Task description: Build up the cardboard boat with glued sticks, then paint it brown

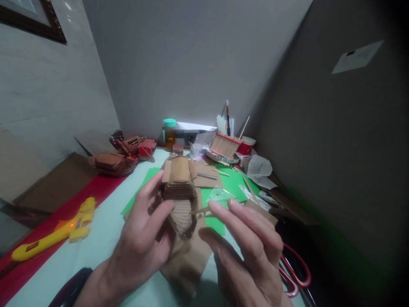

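A small model boat (181,187) of brown cardboard, with a rounded cabin and a ribbed deck, is in the middle. My left hand (140,234) grips it from the left, thumb on the deck edge and fingers around the far side. Close to the boat's right rim, my right hand (246,251) pinches a thin brown strip (200,210), whose tip reaches over the deck. Whether the strip touches the boat I cannot tell. Under both lies a piece of brown cardboard (188,260).
To the left lies a yellow glue gun (56,238), its orange light on. Red-handled scissors (298,277) are at the lower right. Green sheets (234,181) bear a clear set square (219,195). Behind stand a teal-lidded jar (169,135), a stick-sided box (225,146) and brown models (115,160).
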Motion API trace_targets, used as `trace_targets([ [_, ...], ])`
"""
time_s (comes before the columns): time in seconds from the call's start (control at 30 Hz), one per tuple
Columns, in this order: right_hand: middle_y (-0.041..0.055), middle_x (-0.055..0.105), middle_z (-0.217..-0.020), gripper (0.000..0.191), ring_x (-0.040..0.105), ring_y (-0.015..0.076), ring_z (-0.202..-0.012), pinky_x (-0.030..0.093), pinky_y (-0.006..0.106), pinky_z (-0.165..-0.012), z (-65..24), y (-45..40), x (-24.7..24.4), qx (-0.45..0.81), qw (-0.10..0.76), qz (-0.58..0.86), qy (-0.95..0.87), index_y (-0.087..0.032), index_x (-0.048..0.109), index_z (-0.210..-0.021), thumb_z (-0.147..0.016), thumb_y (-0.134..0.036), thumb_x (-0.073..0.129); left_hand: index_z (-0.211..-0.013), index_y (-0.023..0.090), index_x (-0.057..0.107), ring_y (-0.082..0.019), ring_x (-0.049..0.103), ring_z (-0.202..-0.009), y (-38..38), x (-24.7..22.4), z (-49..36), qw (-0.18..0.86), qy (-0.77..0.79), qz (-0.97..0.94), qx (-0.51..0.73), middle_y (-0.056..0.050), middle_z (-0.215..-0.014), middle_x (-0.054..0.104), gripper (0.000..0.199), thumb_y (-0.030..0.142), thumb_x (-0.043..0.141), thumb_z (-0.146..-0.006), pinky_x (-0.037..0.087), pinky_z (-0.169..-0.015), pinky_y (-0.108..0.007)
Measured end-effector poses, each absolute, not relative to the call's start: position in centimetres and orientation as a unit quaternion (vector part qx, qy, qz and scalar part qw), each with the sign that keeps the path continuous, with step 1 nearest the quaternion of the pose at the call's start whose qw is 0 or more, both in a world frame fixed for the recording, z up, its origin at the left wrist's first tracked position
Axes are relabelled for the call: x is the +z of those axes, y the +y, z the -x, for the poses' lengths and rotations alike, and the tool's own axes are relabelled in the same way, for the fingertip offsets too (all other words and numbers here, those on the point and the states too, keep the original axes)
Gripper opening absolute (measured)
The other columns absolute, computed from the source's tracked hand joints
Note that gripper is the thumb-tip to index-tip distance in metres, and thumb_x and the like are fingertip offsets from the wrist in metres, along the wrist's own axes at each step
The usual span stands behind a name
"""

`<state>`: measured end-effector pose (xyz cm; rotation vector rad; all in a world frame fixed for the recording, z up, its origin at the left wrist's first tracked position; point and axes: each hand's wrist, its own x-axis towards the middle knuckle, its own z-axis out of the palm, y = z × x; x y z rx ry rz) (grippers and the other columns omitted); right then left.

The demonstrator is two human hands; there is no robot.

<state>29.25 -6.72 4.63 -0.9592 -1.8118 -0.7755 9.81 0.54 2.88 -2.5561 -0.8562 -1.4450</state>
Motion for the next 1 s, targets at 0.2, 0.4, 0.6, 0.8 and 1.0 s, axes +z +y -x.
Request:
trace_targets([
  [0.2,0.0067,0.07,-0.138,0.021,0.058,0.0226,-0.134,0.054,0.037,-0.106,-29.3,-7.5,4.8,-0.263,0.464,0.415,-0.737,-0.018,0.072,-0.105,-0.102,-0.009,0.054,-0.116,0.015,0.061,-0.032,0.043,-0.149,0.6,2.9,-10.0,0.041,-0.29,0.832,-0.472,-0.021,-0.163,0.033,0.033,-0.003,0.062,-0.088,0.048,-0.119,-0.039],
  [0.4,0.0089,0.068,-0.136,0.023,0.061,0.0288,-0.128,0.056,0.041,-0.1,-29.4,-7.4,4.7,-0.232,0.528,0.399,-0.713,-0.013,0.071,-0.097,-0.091,0.005,0.056,-0.113,0.013,0.062,-0.027,0.042,-0.149,0.7,3.3,-10.1,0.061,-0.288,0.831,-0.473,-0.024,-0.16,0.036,0.029,-0.002,0.063,-0.088,0.04,-0.122,-0.033],
  [0.6,0.0095,0.071,-0.121,0.025,0.063,0.028,-0.122,0.055,0.041,-0.096,-30.0,-7.2,5.4,-0.191,0.565,0.405,-0.693,-0.013,0.067,-0.095,-0.087,0.007,0.056,-0.109,0.012,0.062,-0.025,0.045,-0.147,0.8,3.4,-10.1,0.074,-0.295,0.829,-0.469,-0.026,-0.156,0.039,0.024,-0.002,0.062,-0.089,0.038,-0.122,-0.031],
  [0.8,0.0065,0.071,-0.103,0.028,0.067,0.0269,-0.106,0.052,0.045,-0.092,-29.6,-7.0,6.0,-0.166,0.645,0.418,-0.618,-0.019,0.066,-0.093,-0.09,0.004,0.05,-0.11,0.014,0.061,-0.03,0.049,-0.145,0.8,3.5,-10.0,0.069,-0.294,0.829,-0.47,-0.027,-0.157,0.039,0.026,-0.001,0.062,-0.089,0.049,-0.115,-0.039],
  [1.0,0.0035,0.066,-0.082,0.021,0.065,0.0231,-0.079,0.049,0.04,-0.071,-30.0,-6.4,7.5,-0.104,0.839,0.342,-0.411,-0.022,0.07,-0.085,-0.092,-0.005,0.061,-0.109,0.012,0.063,-0.03,0.049,-0.145,1.0,3.5,-10.0,0.074,-0.3,0.83,-0.464,-0.028,-0.156,0.04,0.023,0.0,0.062,-0.09,0.049,-0.115,-0.038],
])
